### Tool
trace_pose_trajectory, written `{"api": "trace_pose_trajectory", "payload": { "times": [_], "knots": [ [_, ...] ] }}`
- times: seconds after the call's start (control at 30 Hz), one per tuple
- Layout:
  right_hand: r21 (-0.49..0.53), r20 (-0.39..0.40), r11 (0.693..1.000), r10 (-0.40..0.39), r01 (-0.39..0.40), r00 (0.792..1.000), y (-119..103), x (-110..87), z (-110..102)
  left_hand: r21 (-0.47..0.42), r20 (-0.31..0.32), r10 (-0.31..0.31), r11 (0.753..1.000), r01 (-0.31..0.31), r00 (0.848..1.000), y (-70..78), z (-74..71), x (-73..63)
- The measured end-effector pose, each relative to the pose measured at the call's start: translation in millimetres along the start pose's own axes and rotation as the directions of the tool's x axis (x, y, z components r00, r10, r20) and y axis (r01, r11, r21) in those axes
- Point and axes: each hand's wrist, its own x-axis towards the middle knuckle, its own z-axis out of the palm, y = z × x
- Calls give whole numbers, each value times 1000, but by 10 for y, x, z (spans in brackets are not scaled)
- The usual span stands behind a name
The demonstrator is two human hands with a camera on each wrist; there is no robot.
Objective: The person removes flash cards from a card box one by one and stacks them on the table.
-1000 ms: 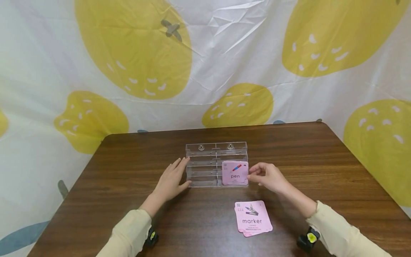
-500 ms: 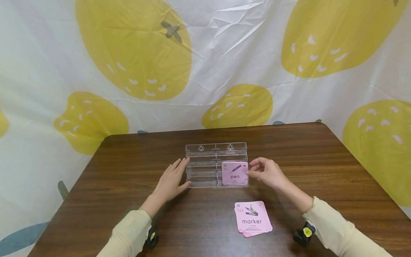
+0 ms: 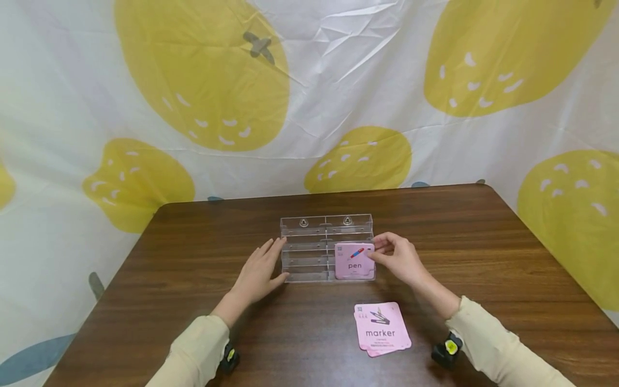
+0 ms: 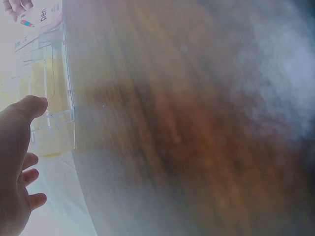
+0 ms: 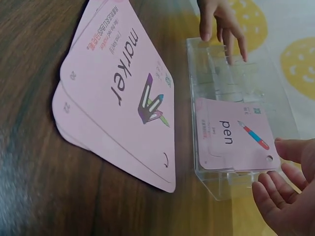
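Note:
A clear acrylic card holder (image 3: 303, 262) with tiered pockets stands on the table. A pink card (image 3: 354, 263) reading "pen" sits upright in its lower right pocket. My left hand (image 3: 258, 271) rests at the holder's left side, fingers extended along it and thumb near its front corner. At the other side my right hand (image 3: 398, 260) has its thumb at the pen card's right edge. Its other fingers lie loosely bent beside the holder, with a gap to the thumb in the right wrist view. Pink cards (image 5: 123, 93), "marker" on top, lie in a loose stack in front.
The brown wooden table (image 3: 193, 247) extends around the holder on all sides. Behind it hangs a white cloth (image 3: 309, 86) printed with yellow lemons. A black wrist camera (image 3: 447, 349) sits below the right sleeve, another below the left.
My right hand has moved slightly up and left, its thumb now overlapping the pen card's right edge. The left hand, holder and marker stack have stayed put.

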Motion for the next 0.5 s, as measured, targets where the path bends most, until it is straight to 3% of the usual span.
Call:
{"api": "trace_pose_trajectory", "payload": {
  "times": [0.27, 0.5],
  "knots": [
    [17, -50, 1000, -18, 19, 999, 49, 16, 59, 0, 3, 0, 1000, 0, 1000, -7, -1, -5],
    [14, -97, 997, -79, 80, 992, 78, 38, 105, 7, -1, 3, 1000, -3, 1000, -8, 1, -3]
  ]
}}
